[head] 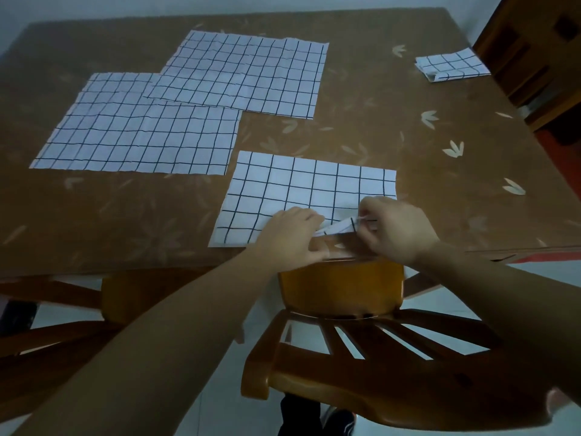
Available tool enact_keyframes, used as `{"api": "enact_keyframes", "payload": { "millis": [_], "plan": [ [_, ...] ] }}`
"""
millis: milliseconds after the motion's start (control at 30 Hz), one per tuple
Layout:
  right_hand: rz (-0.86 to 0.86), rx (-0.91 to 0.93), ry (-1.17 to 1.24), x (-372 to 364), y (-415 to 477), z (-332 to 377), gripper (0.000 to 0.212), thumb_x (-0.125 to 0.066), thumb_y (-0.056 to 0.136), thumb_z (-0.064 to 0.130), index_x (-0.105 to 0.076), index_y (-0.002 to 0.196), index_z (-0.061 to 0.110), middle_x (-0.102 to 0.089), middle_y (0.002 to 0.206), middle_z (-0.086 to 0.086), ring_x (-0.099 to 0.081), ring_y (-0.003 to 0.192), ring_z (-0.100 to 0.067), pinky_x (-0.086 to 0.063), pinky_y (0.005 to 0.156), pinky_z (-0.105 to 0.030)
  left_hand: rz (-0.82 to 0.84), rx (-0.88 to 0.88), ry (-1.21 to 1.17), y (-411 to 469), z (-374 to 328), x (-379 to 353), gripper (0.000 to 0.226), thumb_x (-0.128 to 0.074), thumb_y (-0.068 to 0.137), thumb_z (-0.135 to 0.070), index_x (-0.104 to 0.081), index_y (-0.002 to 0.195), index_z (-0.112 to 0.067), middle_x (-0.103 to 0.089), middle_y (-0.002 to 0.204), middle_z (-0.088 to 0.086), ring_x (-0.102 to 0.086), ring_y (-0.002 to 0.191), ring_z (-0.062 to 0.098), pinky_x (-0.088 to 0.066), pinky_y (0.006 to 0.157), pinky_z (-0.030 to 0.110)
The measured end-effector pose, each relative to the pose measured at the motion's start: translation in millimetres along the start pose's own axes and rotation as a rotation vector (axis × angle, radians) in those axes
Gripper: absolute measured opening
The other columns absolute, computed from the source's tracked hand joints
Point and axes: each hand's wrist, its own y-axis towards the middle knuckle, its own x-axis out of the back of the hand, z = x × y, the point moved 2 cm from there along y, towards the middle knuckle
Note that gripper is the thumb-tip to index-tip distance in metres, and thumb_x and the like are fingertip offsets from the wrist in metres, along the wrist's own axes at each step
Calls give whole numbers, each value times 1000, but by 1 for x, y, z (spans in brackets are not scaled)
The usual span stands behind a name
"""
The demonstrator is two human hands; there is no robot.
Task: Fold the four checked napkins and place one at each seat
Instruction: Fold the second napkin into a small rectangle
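The near napkin (301, 187) lies flat at the table (393, 127) edge, long axis left to right. The left hand (290, 236) and right hand (397, 229) both pinch its lifted near edge; the cloth extends away from them, so the fold likely runs forward

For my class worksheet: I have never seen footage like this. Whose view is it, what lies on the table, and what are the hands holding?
One camera worn on a person's head looks down at their bare hands. On the table lie four checked napkins: the left napkin and far napkin, unfolded and overlapping; a folded napkin at the far right; and the nearest napkin. The left hand and right hand pinch its raised near edge. A wooden chair stands below.
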Motion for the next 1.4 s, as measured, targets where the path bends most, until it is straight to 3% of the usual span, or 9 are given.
{"api": "enact_keyframes", "payload": {
  "millis": [200, 400, 533, 667, 800, 967, 1133, 1267, 1400],
  "plan": [
    [-89, -114, 127, 20, 16, -8, 16, -60, 84, 25, -59, 99, 19, -65, 91, -1, -58, 82, -23, -49, 71, -40, -103, 157, 44, 6, 15, 15, 26, -44, 100, -29, -65, 98, -15, -64, 88, 0, -60, 81, 18, -49, 75, 31],
    [-232, -705, 590, 34, 30, -39, 75, -70, 79, 31, -34, 144, 20, -42, 142, -10, -44, 127, -26, -41, 105, -43, -126, 389, -470, 15, 27, 70, 41, -51, 98, -33, -49, 64, -10, -41, 59, 6, -41, 56, 18, -25, 53, 30],
    [-125, -808, 786, 42, 43, -41, 74, -65, 87, 26, -25, 149, 18, -40, 147, -7, -45, 126, -26, -41, 95, -34, -61, 353, -766, 31, 16, 114, 16, -54, 96, -38, -60, 84, -29, -58, 83, 2, -53, 74, 20, -35, 61, 22],
    [60, -809, 1180, 50, 58, -35, 68, -71, 69, 39, -44, 129, 24, -46, 134, 3, -43, 126, -18, -38, 93, -40, -13, 439, -1226, 44, 16, 145, 17, -59, 95, -33, -66, 102, -20, -72, 98, -5, -69, 91, 12, -54, 73, 22],
    [242, -682, 1422, 59, 66, -29, 33, -59, 86, 37, -60, 113, 19, -60, 121, -1, -50, 118, -19, -30, 104, -44, -2, 527, -1380, 47, 28, 152, 22, -57, 96, -33, -49, 115, -26, -54, 109, -15, -55, 96, 4, -41, 87, 14],
    [95, -703, 1503, 56, 76, -35, 34, -61, 90, 14, -59, 122, 2, -70, 110, -15, -68, 99, -33, -55, 75, -39, -99, 704, -1328, 46, 46, 135, 56, -58, 95, -36, -39, 142, -11, -46, 132, 0, -42, 128, 21, -31, 109, 33],
    [-21, -816, 1371, 49, 77, -48, 48, -72, 82, 9, -53, 126, 11, -71, 106, -15, -70, 89, -32, -58, 78, -44, -139, 867, -1241, 49, 70, 112, 26, -71, 87, -31, -64, 105, -14, -66, 108, 4, -61, 96, 21, -48, 87, 32],
    [-101, -845, 1255, 43, 77, -51, 50, -70, 82, 9, -54, 126, 27, -67, 91, -9, -61, 67, -18, -51, 65, -29, -209, 907, -1250, 53, 75, 105, 48, -77, 81, -25, -61, 124, -12, -62, 121, 2, -57, 109, 22, -45, 97, 37],
    [-125, -803, 1204, 43, 81, -54, 40, -69, 82, 8, -63, 119, 21, -69, 104, -8, -65, 78, -16, -49, 66, -25, -231, 864, -1283, 56, 77, 101, 69, -77, 80, -18, -45, 141, -20, -51, 136, 0, -57, 113, 22, -49, 92, 39]
  ]
}}
